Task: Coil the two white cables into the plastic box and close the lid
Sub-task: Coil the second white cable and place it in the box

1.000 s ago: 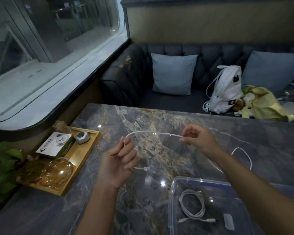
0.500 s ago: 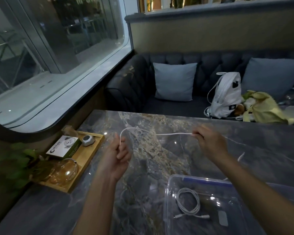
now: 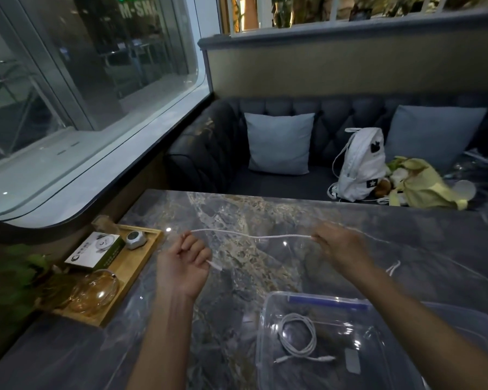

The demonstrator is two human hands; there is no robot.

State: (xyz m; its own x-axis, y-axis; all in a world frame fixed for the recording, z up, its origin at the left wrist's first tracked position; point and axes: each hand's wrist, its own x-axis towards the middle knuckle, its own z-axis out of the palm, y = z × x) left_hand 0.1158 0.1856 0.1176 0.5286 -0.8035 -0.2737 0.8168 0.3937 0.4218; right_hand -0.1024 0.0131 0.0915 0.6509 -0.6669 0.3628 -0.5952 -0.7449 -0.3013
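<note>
A white cable (image 3: 251, 235) is stretched almost straight above the marble table between my two hands. My left hand (image 3: 183, 266) is closed on one end, with the plug sticking out below its fingers. My right hand (image 3: 338, 246) pinches the cable further along, and the rest trails behind my right forearm onto the table. A clear plastic box (image 3: 268, 308) stands open at the near right. A second white cable (image 3: 297, 337) lies coiled inside it. The lid is not clearly visible.
A wooden tray (image 3: 135, 266) at the table's left edge holds a small carton, a white gadget and a glass teapot. A plant stands at the far left. Behind the table, a dark sofa carries cushions, a white backpack (image 3: 361, 164) and a yellow bag.
My hands have moved apart and the arched loop of cable between them is now pulled nearly straight. The view has tilted upward.
</note>
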